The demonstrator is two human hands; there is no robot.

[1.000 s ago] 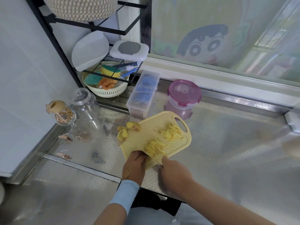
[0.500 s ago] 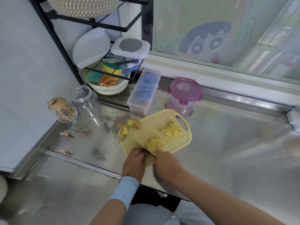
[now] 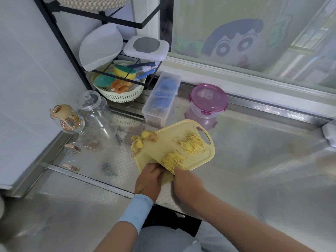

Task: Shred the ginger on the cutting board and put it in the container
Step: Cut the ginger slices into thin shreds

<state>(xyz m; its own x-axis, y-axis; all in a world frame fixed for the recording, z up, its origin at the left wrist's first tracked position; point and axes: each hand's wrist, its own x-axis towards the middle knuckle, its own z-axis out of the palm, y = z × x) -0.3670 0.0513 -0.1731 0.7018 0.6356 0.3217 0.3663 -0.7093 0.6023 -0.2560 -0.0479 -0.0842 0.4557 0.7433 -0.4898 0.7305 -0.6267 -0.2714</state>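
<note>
A yellow cutting board lies on the steel counter. It carries a far pile of ginger shreds and a near pile of ginger shreds. Uncut ginger pieces sit at its left corner. My left hand is at the board's near edge, fingers curled down just behind a knife blade; the ginger under them is mostly hidden. My right hand grips the knife's hidden handle beside the near pile. The purple-lidded container stands closed behind the board.
A clear box with blue contents stands left of the container. Glass jars and small clips are at the left. A white colander with sponges sits under a black rack. A window sill runs along the back.
My right hand has moved left, up against my left hand at the board's near edge. The near pile of shreds looks slightly larger.
</note>
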